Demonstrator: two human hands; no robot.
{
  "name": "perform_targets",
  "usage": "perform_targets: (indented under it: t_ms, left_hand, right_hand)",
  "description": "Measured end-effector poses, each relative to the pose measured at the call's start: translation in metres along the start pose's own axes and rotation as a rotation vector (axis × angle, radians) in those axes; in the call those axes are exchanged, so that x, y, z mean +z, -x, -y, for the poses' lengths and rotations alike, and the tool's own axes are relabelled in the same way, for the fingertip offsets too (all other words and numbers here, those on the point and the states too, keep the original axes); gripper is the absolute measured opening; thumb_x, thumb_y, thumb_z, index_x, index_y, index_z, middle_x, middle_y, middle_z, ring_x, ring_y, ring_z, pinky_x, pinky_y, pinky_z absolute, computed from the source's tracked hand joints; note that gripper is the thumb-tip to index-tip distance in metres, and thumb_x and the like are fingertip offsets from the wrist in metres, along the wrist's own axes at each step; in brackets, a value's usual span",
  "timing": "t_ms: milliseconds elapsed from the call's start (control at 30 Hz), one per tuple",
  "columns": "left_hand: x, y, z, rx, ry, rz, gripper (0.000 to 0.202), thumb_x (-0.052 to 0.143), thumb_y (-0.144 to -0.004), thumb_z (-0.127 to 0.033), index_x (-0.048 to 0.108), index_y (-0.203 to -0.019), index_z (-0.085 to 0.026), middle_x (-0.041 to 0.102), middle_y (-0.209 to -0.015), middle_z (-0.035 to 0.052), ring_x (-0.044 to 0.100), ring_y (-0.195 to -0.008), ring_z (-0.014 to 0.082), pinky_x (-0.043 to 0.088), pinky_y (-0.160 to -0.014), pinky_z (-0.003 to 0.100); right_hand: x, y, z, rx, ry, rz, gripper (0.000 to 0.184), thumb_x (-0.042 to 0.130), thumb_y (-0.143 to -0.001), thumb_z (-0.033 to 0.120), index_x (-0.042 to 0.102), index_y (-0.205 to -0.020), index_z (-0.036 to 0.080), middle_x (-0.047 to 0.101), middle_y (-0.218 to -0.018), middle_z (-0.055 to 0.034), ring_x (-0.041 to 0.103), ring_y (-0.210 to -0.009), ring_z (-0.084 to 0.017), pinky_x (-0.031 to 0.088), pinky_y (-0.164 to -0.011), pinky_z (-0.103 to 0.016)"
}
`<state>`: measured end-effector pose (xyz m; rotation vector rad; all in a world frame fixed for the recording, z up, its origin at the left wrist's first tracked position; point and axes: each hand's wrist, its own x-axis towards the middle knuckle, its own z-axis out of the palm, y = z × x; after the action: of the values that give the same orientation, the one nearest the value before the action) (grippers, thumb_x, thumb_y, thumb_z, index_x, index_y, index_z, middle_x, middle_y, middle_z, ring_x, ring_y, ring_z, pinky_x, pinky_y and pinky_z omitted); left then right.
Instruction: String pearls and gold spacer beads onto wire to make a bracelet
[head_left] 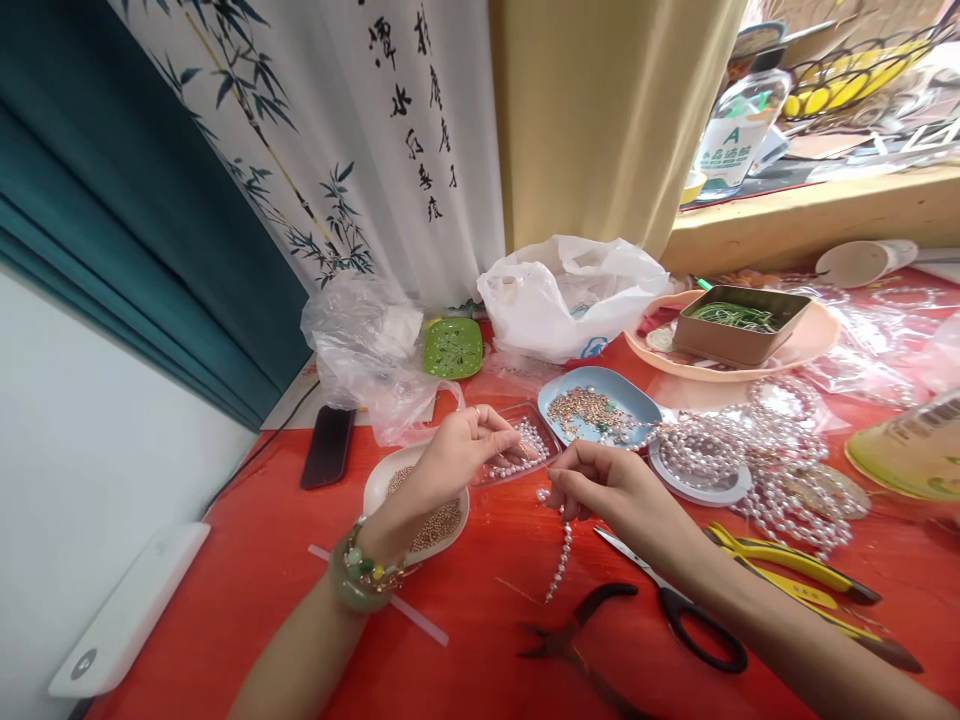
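My left hand (471,448), with a jade bangle and bead bracelet on its wrist, is over a clear tray of white pearl beads (531,446). Its thumb and fingertips are pinched together; whatever is between them is too small to make out. My right hand (592,482) is closed in a pinch to the right of that tray. From its fingers a short string of pearl beads (561,560) hangs down towards the red table. Below my left wrist sits a white dish of small gold-brown beads (442,525), partly hidden by the forearm.
A blue dish (637,398) holds gold and green beads. Scissors (701,625), yellow pliers (795,570) and dark pliers (574,640) lie at the right and front. Piled pearl strands (780,460), a phone (328,447), a green dish (453,348) and plastic bags (562,300) stand around.
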<state>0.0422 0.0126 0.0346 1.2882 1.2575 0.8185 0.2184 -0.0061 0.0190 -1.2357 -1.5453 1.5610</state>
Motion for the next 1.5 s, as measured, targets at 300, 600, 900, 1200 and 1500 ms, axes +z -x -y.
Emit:
perform_targets:
  t_ms: [300,600,900,1200,1500]
  left_hand:
    - [0.0014,0.0027,-0.0012,-0.04,0.005,0.002,0.017,0.059,-0.074,-0.03,0.052,-0.07,-0.015,0.068,-0.073,0.006,0.063,-0.066,0.0137,0.046,-0.058,0.023]
    - [-0.0005,0.0022,0.001,-0.013,-0.019,0.025,0.016,0.059,-0.074,-0.029,0.052,-0.071,-0.016,0.067,-0.072,0.0038,0.062,-0.069,0.0134,0.045,-0.061,0.023]
    - [-0.0004,0.0044,-0.0015,-0.013,0.057,0.067,0.019,0.06,-0.074,-0.032,0.051,-0.072,-0.015,0.064,-0.073,0.0026,0.06,-0.069,0.0116,0.044,-0.062,0.023]
    - [0.0021,0.0072,-0.0038,0.002,0.065,0.095,0.019,0.064,-0.071,-0.031,0.053,-0.071,-0.015,0.062,-0.074,0.0017,0.058,-0.069,0.011,0.044,-0.062,0.022]
    - [0.0071,0.0076,-0.0004,0.114,-0.034,0.014,0.012,0.065,-0.068,-0.025,0.059,-0.072,-0.015,0.057,-0.073,0.0004,0.051,-0.065,0.0108,0.04,-0.06,0.023]
  right_hand:
    - [0.0014,-0.0009,-0.0014,-0.024,0.016,-0.008,0.01,0.048,-0.073,0.018,0.052,-0.064,0.019,0.063,-0.059,0.0005,0.058,-0.051,-0.012,0.043,-0.052,-0.024]
    - [0.0042,-0.0002,-0.0025,-0.041,-0.002,-0.048,0.011,0.049,-0.074,0.02,0.053,-0.064,0.018,0.063,-0.06,-0.0002,0.056,-0.05,-0.011,0.043,-0.052,-0.024]
    - [0.0066,0.0003,-0.0029,-0.079,-0.018,-0.107,0.017,0.051,-0.079,0.027,0.053,-0.065,0.018,0.061,-0.059,-0.0006,0.056,-0.054,-0.012,0.043,-0.054,-0.024]
    - [0.006,-0.0002,-0.005,-0.153,-0.075,-0.16,0.018,0.052,-0.079,0.033,0.054,-0.07,0.018,0.06,-0.059,0.0003,0.055,-0.055,-0.012,0.042,-0.053,-0.024]
    - [0.0058,0.0019,-0.0013,-0.245,-0.066,-0.212,0.017,0.053,-0.078,0.034,0.057,-0.073,0.019,0.053,-0.064,0.0013,0.046,-0.052,-0.01,0.038,-0.046,-0.022]
